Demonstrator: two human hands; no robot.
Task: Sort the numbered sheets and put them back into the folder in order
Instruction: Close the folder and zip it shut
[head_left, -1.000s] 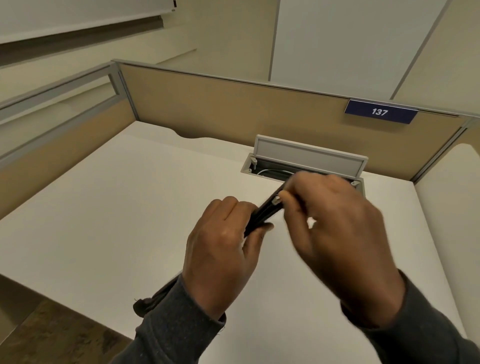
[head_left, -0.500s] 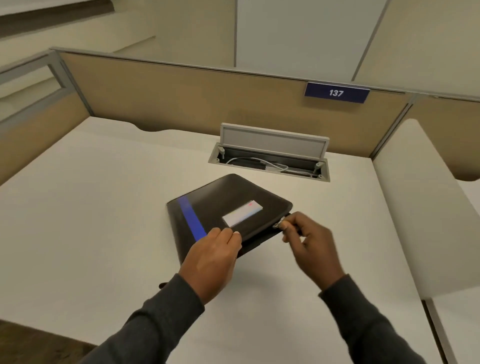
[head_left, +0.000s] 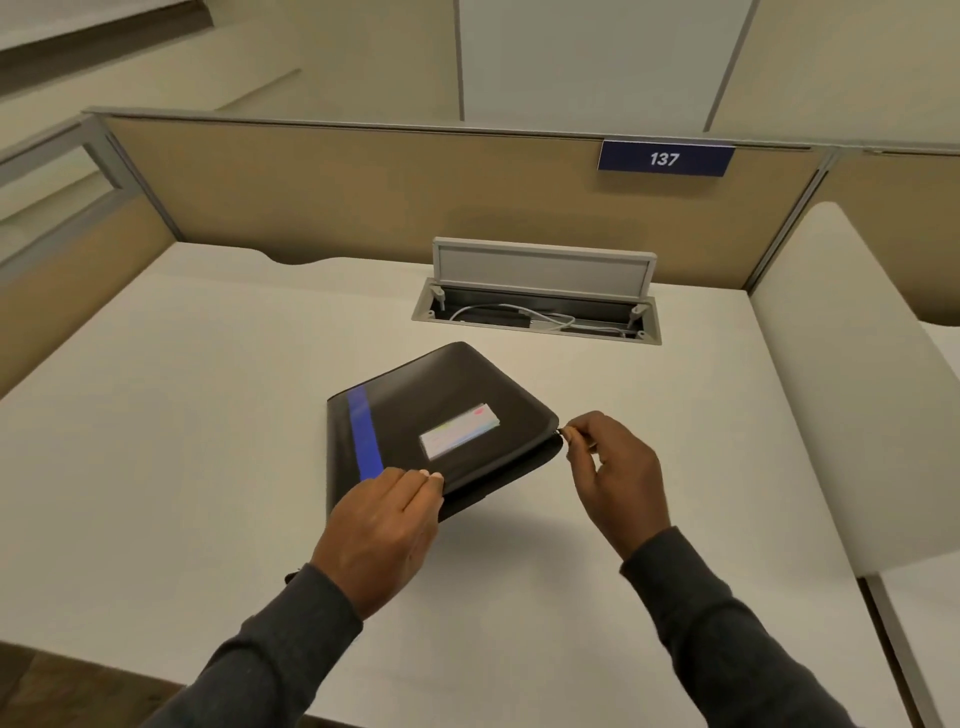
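Note:
A black zippered folder (head_left: 441, 405) with a blue stripe and a pale label lies in the middle of the white desk (head_left: 156, 441), its near edge lifted a little. My left hand (head_left: 384, 525) holds that near edge, fingertips on top of the cover. At the folder's right corner my right hand (head_left: 613, 467) pinches the zipper pull (head_left: 563, 432) between thumb and forefinger. No numbered sheets show; the folder is closed.
An open cable hatch (head_left: 537, 306) with white cables sits in the desk behind the folder. Tan partition walls (head_left: 363, 197) close off the back and left, with a blue "137" plate (head_left: 665, 158). A white rounded divider (head_left: 841, 364) borders the right side.
The folder went from held edge-on close to the camera down to flat on the desk. My right hand has stayed on the zipper pull, now at the right corner.

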